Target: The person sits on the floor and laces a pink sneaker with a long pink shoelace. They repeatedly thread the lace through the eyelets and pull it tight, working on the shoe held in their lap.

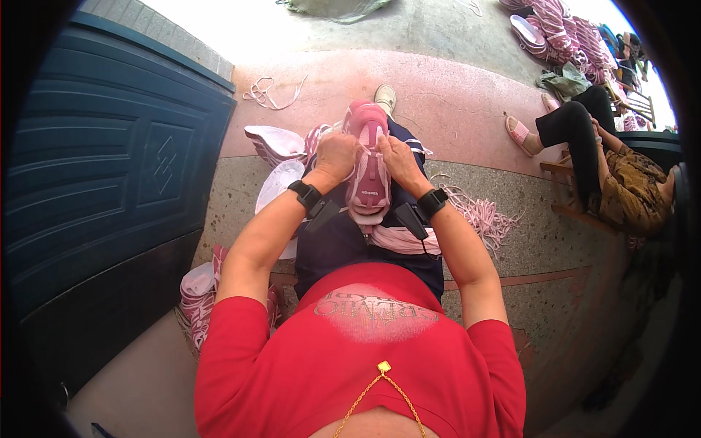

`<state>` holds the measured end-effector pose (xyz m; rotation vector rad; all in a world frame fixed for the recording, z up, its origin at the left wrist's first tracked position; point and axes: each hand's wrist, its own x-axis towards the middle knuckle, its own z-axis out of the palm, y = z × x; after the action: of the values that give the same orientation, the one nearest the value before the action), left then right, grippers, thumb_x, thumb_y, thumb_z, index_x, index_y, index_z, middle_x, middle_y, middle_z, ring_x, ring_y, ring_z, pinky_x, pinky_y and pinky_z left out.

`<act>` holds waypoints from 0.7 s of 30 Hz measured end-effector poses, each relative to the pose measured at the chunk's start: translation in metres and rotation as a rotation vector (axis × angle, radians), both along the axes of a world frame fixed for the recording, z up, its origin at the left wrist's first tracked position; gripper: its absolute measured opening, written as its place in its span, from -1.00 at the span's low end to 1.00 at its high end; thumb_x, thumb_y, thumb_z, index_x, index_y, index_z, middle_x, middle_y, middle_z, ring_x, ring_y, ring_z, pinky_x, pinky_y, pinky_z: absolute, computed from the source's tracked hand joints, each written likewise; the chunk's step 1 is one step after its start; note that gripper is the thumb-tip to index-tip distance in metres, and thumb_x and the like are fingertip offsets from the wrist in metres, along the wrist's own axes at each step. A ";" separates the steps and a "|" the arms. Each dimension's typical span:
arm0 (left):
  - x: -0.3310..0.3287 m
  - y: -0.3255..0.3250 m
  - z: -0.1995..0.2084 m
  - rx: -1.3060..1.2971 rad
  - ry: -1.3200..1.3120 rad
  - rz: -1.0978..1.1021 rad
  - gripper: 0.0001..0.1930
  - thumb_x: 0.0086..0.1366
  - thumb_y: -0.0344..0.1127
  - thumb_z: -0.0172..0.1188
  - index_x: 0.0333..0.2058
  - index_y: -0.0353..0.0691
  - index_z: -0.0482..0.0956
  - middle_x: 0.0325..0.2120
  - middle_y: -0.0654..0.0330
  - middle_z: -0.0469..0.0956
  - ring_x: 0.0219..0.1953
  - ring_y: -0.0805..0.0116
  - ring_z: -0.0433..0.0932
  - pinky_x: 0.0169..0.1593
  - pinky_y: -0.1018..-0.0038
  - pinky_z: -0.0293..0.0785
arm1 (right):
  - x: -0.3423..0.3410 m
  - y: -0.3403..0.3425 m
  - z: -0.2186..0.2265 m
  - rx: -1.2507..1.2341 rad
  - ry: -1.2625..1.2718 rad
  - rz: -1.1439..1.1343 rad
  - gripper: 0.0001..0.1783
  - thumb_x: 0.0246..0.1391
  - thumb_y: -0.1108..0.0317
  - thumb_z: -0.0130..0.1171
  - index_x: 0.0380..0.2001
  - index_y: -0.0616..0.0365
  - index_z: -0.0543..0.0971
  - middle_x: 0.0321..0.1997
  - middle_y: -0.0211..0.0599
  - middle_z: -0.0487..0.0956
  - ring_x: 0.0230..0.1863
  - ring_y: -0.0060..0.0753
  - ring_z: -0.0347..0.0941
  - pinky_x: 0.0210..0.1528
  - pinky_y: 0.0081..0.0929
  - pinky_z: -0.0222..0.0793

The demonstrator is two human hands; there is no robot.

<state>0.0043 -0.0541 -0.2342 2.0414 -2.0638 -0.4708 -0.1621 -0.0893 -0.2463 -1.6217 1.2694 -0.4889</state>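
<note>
Pink and speckled flooring (438, 84) is bordered by a dark blue panelled door (109, 139) on the left, and a co-worker (628, 182) is seen seated on the right. One pink shoe (369, 171) is held lengthwise over the lap, between the left hand (336, 157) and the right hand (401, 162). The fingers of both hands are drawn together at its opposite sides, near the middle of the upper; whether a lace or only the edge is pinched cannot be told. A hank of pink laces (409, 239) is laid across the thighs just beside the near end, and a loose pile of laces (483, 219) is spread on the floor to the right. White-lined shoes (276, 142) are stacked to the left.

The shoe is judged to be light, with a soft upper that is easily dented and a stiffer, grippy sole; little fragility is expected. A firm hold is best taken low along the sole's sides, while thin, limp laces are better pinched close to the eyelets.
</note>
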 end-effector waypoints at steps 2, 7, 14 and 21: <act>-0.001 0.010 0.000 -0.061 0.084 -0.048 -0.78 0.09 -0.17 0.21 -0.42 -0.22 0.61 -0.53 0.05 0.56 -0.29 0.07 0.50 -0.19 0.23 0.41 | -0.004 0.003 0.006 0.056 -0.034 0.022 -0.62 0.13 0.15 -0.05 -0.47 0.28 0.53 -0.51 0.05 0.53 -0.40 0.09 0.48 -0.31 -0.15 0.35; 0.005 0.011 -0.002 0.018 0.118 -0.119 -0.76 0.04 -0.22 0.21 -0.36 -0.25 0.59 -0.46 -0.06 0.57 -0.33 -0.05 0.53 -0.21 0.19 0.43 | 0.008 0.004 0.005 -0.004 0.151 0.233 -0.74 -0.03 0.26 0.06 -0.52 0.27 0.58 -0.55 0.04 0.54 -0.41 0.05 0.52 -0.32 -0.15 0.40; 0.014 -0.002 -0.013 0.264 0.260 -0.109 -0.78 -0.02 -0.34 0.10 -0.37 -0.29 0.56 -0.42 -0.13 0.56 -0.29 -0.12 0.53 -0.22 0.18 0.41 | 0.029 0.020 -0.001 -0.368 0.468 0.265 -0.79 -0.03 0.30 0.09 -0.48 0.20 0.61 -0.44 -0.03 0.59 -0.36 0.01 0.55 -0.29 -0.16 0.47; 0.019 0.006 -0.014 0.173 0.420 -0.127 -0.76 -0.03 -0.41 0.06 -0.34 -0.32 0.57 -0.45 -0.11 0.57 -0.33 -0.06 0.55 -0.24 0.27 0.42 | 0.030 0.025 -0.005 -0.470 0.516 0.346 -0.81 -0.01 0.33 0.04 -0.50 0.21 0.58 -0.44 -0.05 0.59 -0.42 -0.07 0.57 -0.39 -0.24 0.49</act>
<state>0.0229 -0.0479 -0.2484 1.7101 -1.9504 -1.0339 -0.1317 -0.0645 -0.2514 -2.4247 1.2505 -0.1545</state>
